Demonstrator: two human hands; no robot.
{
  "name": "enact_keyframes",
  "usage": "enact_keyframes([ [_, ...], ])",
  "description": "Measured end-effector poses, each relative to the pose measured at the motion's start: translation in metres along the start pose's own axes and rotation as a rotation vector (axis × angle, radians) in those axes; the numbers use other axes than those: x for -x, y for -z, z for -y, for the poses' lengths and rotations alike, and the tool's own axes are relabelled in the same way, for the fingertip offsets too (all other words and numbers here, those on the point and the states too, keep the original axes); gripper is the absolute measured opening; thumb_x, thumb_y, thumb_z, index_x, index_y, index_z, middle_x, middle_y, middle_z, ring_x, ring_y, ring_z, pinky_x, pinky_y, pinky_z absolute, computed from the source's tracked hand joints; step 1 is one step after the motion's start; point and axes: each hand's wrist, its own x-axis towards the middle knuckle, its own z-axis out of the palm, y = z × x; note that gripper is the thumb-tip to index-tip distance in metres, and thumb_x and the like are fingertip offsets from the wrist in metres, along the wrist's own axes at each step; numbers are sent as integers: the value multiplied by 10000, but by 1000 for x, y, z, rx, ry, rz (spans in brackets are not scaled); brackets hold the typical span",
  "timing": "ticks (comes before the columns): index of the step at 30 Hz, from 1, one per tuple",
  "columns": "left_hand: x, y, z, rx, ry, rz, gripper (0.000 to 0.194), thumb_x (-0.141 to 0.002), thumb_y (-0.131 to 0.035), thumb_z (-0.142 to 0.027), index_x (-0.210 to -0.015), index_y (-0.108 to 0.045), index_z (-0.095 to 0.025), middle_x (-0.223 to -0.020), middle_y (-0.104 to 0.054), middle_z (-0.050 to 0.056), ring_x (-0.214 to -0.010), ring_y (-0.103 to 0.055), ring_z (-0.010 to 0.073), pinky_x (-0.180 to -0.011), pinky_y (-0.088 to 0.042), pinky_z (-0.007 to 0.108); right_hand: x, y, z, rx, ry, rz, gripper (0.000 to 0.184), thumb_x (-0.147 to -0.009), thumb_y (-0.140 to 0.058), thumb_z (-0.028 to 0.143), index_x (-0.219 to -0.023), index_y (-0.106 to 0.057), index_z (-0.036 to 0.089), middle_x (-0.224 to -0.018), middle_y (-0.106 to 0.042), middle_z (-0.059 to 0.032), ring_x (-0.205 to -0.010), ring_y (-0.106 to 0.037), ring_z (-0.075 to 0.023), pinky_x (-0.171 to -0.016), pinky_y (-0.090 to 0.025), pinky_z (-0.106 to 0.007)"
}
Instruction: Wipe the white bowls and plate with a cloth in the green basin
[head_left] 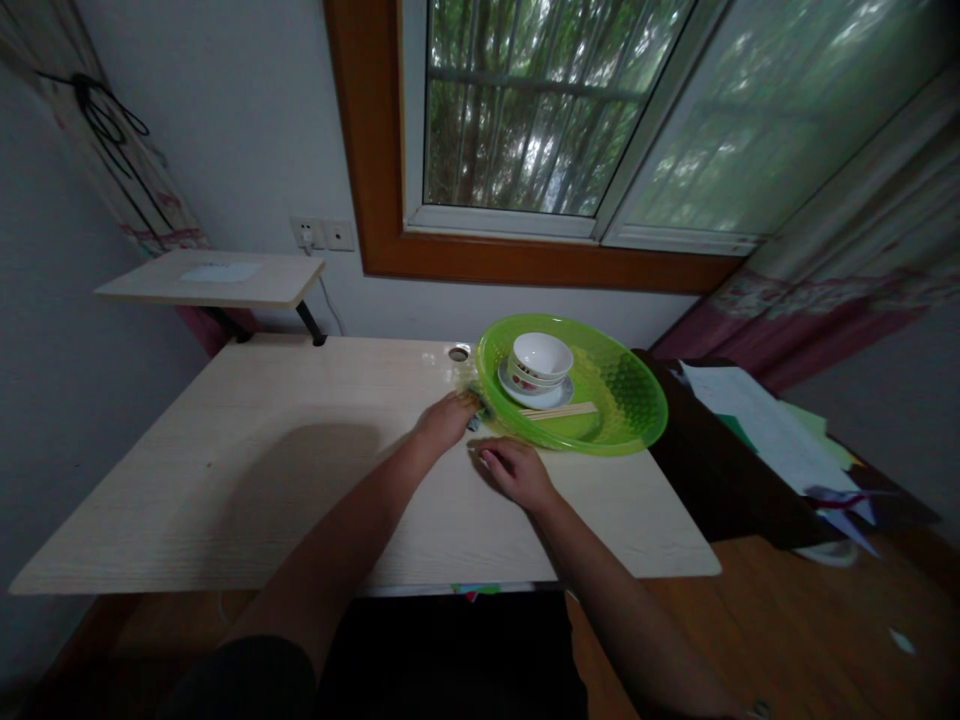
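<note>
My left hand (448, 420) reaches to the table just left of the green basin. Its fingers are closed over a small dark, greenish crumpled thing (484, 407) that I cannot make out. Close by, my right hand (520, 474) hovers low over the table in front of the basin, fingers curled in a pinch. What sits in that pinch, if anything, is too small to name. The green plastic basin (634, 432) holds stacked white bowls (543, 356) on a white plate (559, 396). Light wooden chopsticks (562, 411) lie in front of the plate.
The pale wooden table (315, 480) has a round cable hole (458, 354) near the back. A raised shelf (277, 288) with a paper on it stands at the back left. To the right, papers (757, 430) lie on dark furniture. A window is behind.
</note>
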Motion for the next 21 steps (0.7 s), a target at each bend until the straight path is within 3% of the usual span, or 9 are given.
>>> enact_keyframes([
  [3, 18, 9, 36, -12, 114, 28, 508, -960, -364, -81, -1402, -561, -236, -1507, -533, 45, -1443, -425, 169, -1249, -229, 393, -1, 0, 0, -12, -3, -16, 239, -986, -538, 327, -1101, -728, 239, -1088, -762, -65, -988, -713, -215, -919, -542, -359],
  [8, 77, 37, 105, -31, 329, 20, 432, -979, -420, -178, -1371, -601, -198, -1508, -519, 82, -1455, -415, 220, -1250, -234, 454, -1, -2, -7, -45, -41, -29, 247, -987, -540, 347, -1089, -742, 246, -1051, -767, -63, -961, -717, -229, -889, -548, -368],
  [11, 124, 53, 120, -43, 358, -13, 428, -982, -410, -185, -1363, -607, -196, -1494, -537, 79, -1443, -433, 198, -1254, -235, 432, -1, -3, -11, -50, -93, -49, 268, -996, -523, 364, -1067, -748, 238, -1025, -767, -67, -944, -713, -234, -871, -549, -370],
  [13, 153, 60, 114, -72, 355, -15, 473, -965, -374, -126, -1382, -589, -185, -1515, -513, 77, -1444, -429, 185, -1258, -233, 423, -1, -3, -12, -49, -117, -66, 282, -1003, -510, 369, -1056, -748, 229, -1019, -765, -72, -940, -708, -233, -871, -545, -370],
  [16, 181, 59, 86, -72, 301, -4, 520, -944, -350, -77, -1400, -575, -183, -1526, -501, 71, -1455, -412, 178, -1260, -239, 427, -1, -3, -12, -41, -130, -97, 298, -1011, -494, 374, -1030, -747, 218, -1003, -765, -76, -929, -701, -231, -866, -539, -368],
  [18, 188, 53, 59, -65, 213, 37, 530, -932, -361, -58, -1406, -569, -170, -1526, -499, 84, -1465, -394, 176, -1262, -233, 425, -1, -2, -11, -35, -133, -119, 305, -1013, -488, 377, -1013, -747, 217, -990, -764, -77, -923, -698, -232, -858, -536, -366],
  [21, 179, 36, 17, -27, 95, 69, 513, -959, -385, -96, -1446, -527, -173, -1552, -462, 98, -1495, -336, 184, -1260, -238, 428, 2, -1, -9, -36, -134, -140, 301, -1013, -486, 373, -1011, -745, 220, -983, -762, -75, -918, -698, -232, -847, -534, -362],
])
